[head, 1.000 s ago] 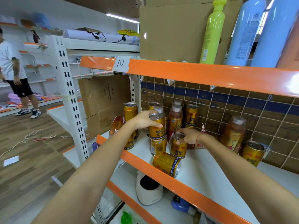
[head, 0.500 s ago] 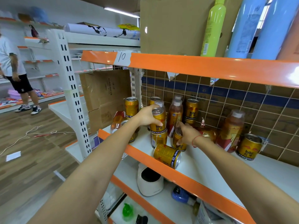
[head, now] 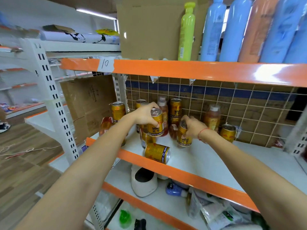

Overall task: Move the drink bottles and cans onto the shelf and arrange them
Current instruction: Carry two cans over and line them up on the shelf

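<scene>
Hands: left hand (head: 144,114) and right hand (head: 192,126) both reached into the middle shelf (head: 207,156), white with an orange front edge.
Left fingers: curled over the top and side of an upright gold can (head: 155,125), gripping it; this can sat raised above another can (head: 146,139) just below it, though whether it rested on that one could not be told.
Right fingers: wrapped round the upper part of a second gold can (head: 184,136), which stood upright on the shelf at about 3 o'clock from the held one.
Fallen can: one gold can (head: 157,153) lay on its side near the shelf's front edge, at 6 o'clock from the left hand's can.
Back row: more gold cans (head: 175,107) and a tea bottle (head: 163,110) stood against the wire grid (head: 249,112).
Right side: another tea bottle (head: 212,117) and a lone can (head: 227,133) stood at 3 o'clock from the right hand, apart from the cluster.
Left edge: one can (head: 118,111) stood at 9 o'clock from the left hand.
</scene>
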A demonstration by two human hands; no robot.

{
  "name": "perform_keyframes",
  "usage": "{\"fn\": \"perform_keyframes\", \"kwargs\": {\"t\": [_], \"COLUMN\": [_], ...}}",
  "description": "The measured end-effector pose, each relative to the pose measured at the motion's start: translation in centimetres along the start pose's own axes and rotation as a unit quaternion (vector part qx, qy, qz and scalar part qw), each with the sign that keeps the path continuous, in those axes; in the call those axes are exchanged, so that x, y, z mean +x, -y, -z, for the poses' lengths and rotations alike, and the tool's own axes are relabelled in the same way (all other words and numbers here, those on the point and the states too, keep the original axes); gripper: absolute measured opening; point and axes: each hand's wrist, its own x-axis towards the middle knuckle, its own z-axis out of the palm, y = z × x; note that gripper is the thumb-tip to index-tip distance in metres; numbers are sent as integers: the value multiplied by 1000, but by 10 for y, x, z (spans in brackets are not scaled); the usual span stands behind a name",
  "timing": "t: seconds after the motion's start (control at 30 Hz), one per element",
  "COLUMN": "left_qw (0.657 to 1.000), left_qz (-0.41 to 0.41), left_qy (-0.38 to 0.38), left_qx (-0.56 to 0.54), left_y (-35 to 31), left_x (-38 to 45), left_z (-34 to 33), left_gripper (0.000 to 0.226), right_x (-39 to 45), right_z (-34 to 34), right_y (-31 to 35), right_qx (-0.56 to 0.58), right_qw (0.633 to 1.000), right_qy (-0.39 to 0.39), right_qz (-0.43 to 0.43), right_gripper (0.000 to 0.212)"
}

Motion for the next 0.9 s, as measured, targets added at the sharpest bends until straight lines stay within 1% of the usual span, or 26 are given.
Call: {"fn": "perform_keyframes", "kwargs": {"t": [0.1,0.23,0.33,0.4,0.53,0.63,0.9], "left_qw": [1000,999,998,997,994,993,986], "left_qz": [-16,-34,-49,-65,-78,-86,-123], "left_qy": [7,20,36,47,70,84,115], "left_qx": [11,7,15,20,24,19,6], "left_y": [-12,-31,-50,-67,-100,-129,-215], "left_x": [-3,-8,-12,-14,-18,-22,-51], "left_z": [-12,-33,-46,-53,-71,-87,-146], "left_gripper": [80,77,76,76,75,72,70], "right_x": [-22,-52,-74,-90,-123,-153,-261], "right_z": [6,17,25,32,45,55,73], "right_y": [-16,-36,-48,-57,-78,-96,-157], "right_qx": [0,-7,-13,-20,-35,-34,-17], "right_qw": [1000,999,998,997,995,994,984], "right_qy": [-7,-8,-11,-14,-16,-17,-20], "right_qz": [-25,-51,-69,-73,-89,-107,-175], "right_gripper": [73,68,75,79,71,71,72]}}
